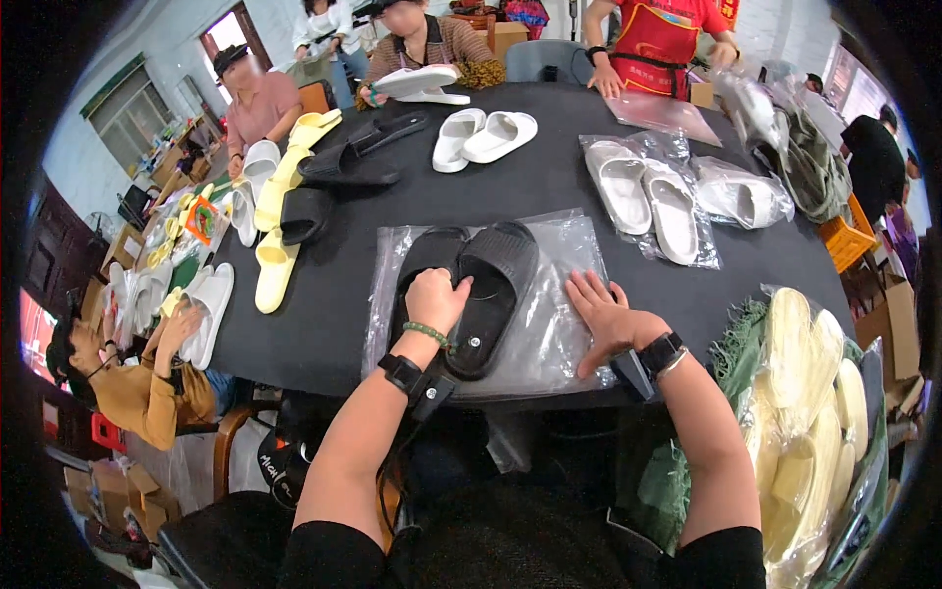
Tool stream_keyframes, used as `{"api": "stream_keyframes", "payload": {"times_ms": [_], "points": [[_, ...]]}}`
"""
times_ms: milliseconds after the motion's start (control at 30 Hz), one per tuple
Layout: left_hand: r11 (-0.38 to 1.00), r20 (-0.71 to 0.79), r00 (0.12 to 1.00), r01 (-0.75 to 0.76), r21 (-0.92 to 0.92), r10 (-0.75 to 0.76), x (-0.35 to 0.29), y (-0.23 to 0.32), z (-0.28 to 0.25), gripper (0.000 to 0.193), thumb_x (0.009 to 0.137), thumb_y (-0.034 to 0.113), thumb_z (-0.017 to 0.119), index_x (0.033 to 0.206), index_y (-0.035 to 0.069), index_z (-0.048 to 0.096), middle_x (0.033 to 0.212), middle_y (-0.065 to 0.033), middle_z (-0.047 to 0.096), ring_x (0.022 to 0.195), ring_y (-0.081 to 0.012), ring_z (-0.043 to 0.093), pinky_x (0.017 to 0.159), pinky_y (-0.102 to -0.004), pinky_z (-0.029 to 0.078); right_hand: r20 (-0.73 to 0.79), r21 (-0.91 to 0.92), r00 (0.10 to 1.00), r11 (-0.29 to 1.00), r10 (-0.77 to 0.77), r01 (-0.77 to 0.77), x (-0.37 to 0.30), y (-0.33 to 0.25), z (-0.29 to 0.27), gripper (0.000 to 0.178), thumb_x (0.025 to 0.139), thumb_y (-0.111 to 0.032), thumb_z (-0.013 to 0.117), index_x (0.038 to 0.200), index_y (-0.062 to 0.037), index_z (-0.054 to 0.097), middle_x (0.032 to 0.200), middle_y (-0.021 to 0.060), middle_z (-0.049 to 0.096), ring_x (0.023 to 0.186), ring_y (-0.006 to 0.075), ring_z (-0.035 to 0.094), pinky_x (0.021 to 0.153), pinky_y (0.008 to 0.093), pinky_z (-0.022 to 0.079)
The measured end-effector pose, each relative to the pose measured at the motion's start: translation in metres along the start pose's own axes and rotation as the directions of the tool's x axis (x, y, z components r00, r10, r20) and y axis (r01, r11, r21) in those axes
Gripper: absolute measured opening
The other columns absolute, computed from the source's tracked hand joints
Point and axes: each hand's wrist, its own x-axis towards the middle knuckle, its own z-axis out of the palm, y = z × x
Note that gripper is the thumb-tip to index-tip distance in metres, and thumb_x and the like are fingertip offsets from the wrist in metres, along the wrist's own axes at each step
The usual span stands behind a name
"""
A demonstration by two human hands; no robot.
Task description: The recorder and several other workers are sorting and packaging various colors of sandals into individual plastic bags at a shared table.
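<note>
Left hand (pixel 437 299) on black slippers (pixel 481 285), right hand (pixel 608 319) flat — clear bag (pixel 549 339)

There is a single view, from a wide fisheye camera worn on the person's head. It looks steeply down and forward over the round black worktop (pixel 549 177), close enough that both forearms enter from the lower edge and the left hand (pixel 437 299) and right hand (pixel 608 319) sit near the middle. The far rim of the worktop and the people seated around it curve along the upper edge. Straight lines bend toward the dark circular border.
</note>
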Motion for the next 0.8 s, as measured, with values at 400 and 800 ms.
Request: {"api": "stream_keyframes", "payload": {"times_ms": [400,800], "points": [[0.583,0.347,0.912,0.407,-0.703,-0.219,-0.026,-0.054,-0.039,0.033,0.091,0.011,0.069,0.119,-0.004,0.066,0.084,-0.0026,0.068,0.066,-0.0096,0.062,0.063,-0.0232,0.053,-0.013,-0.004,1.000,1.000,0.020,-0.020,0.000,0.003,0.003,0.157,0.041,-0.063,0.089,0.156,-0.0055,0.000,0.164,0.0166,-0.002,0.152,0.0329,-0.007,0.120,0.0530,0.001],[0.816,0.337,0.919,0.351,-0.460,-0.205,-0.010,-0.023,-0.056,0.051,0.082,0.043,0.075,0.088,-0.007,0.069,0.077,-0.0155,0.068,0.065,-0.0197,0.065,0.064,-0.0363,0.052,0.020,-0.028,0.999,0.999,0.031,-0.030,0.001,-0.002,-0.004,0.156,0.043,-0.064,0.088,0.156,-0.0026,0.000,0.164,0.0178,-0.004,0.151,0.0326,-0.008,0.120,0.0524,0.004]]}}
